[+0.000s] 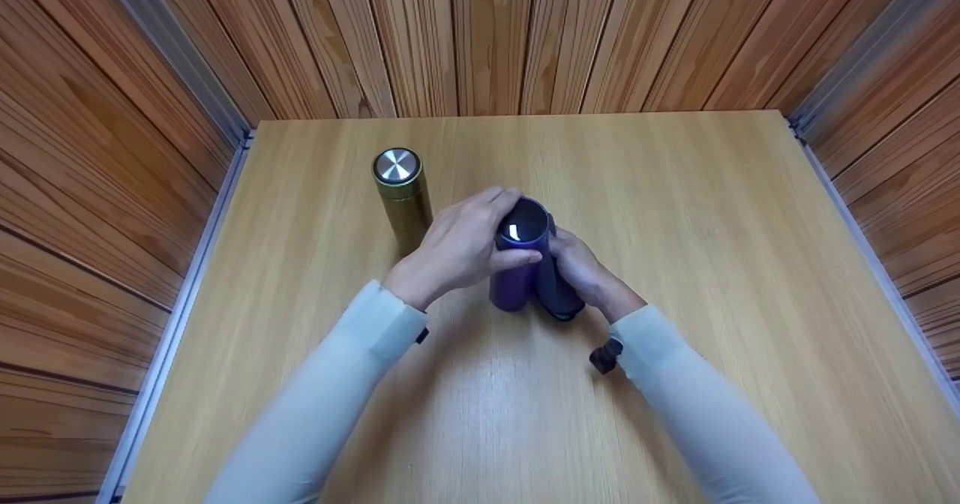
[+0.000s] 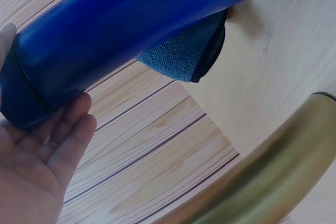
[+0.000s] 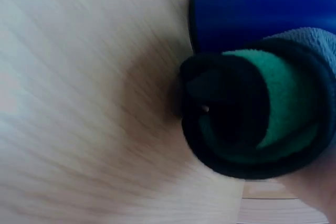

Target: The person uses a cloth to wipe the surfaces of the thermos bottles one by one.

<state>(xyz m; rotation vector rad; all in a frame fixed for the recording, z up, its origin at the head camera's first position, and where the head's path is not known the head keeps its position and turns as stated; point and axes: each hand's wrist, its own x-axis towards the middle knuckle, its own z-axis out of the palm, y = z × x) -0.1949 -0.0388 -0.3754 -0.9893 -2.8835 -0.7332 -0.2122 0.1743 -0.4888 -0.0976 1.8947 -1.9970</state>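
Observation:
A blue-purple thermos bottle (image 1: 512, 283) with a dark shiny lid stands upright near the middle of the table. Around its upper end, at the lid, my left hand (image 1: 461, 241) holds it with thumb and fingers. My right hand (image 1: 585, 270) grips a rolled cloth (image 1: 556, 292) against the bottle's right side. In the left wrist view the cloth (image 2: 176, 56) looks blue-grey and fuzzy behind the bottle (image 2: 131, 30). The right wrist view shows the roll end-on, with black edging and a green inner face (image 3: 291, 95). Most right-hand fingers are hidden behind the cloth.
A gold thermos bottle (image 1: 409, 208) with a silver-topped lid stands left of the blue one, just beyond my left hand. The wooden table (image 1: 675, 189) is bordered by plank walls (image 1: 487, 39) at the back and sides, with grey metal rails along its edges.

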